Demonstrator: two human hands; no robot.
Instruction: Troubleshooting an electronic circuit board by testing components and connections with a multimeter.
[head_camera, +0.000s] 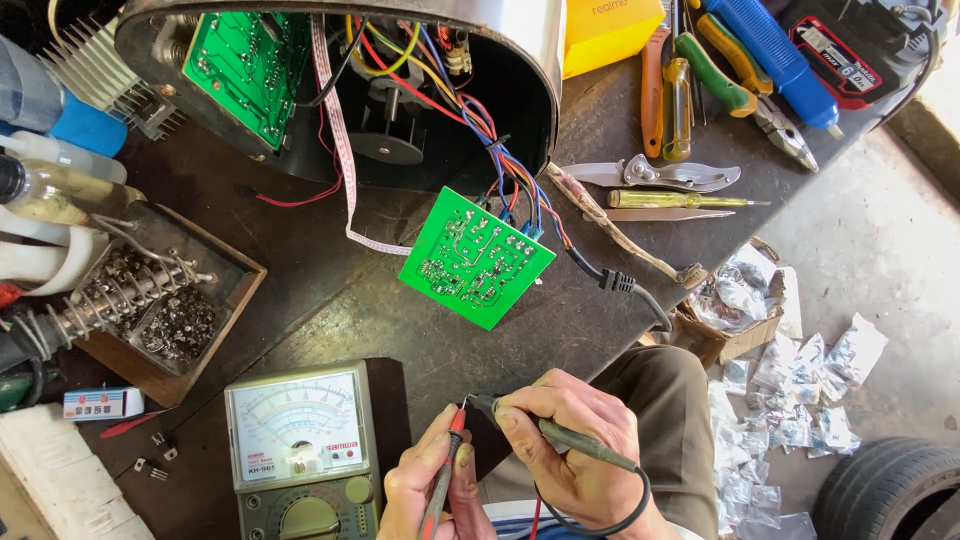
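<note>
My left hand (432, 480) pinches a red meter probe (447, 462) near its tip. My right hand (572, 448) grips a dark probe (560, 436) whose black lead loops under the wrist. The two probe tips come close together at the table's near edge. An analog multimeter (300, 440) with a pale dial lies just left of my left hand. A green circuit board (476, 258) lies solder side up beyond the hands. Coloured wires (490, 130) tie it to an opened dark appliance housing (340, 80) that holds a second green board (245, 65).
A soldering iron stand with a coil and metal scraps sits in a wooden tray (165, 300) at left. Screwdrivers (676, 95), pliers (750, 95), a folding knife (650, 175) and a yellow box (610, 30) lie at the back right. Plastic packets (790, 390) and a tyre (890, 490) are on the floor.
</note>
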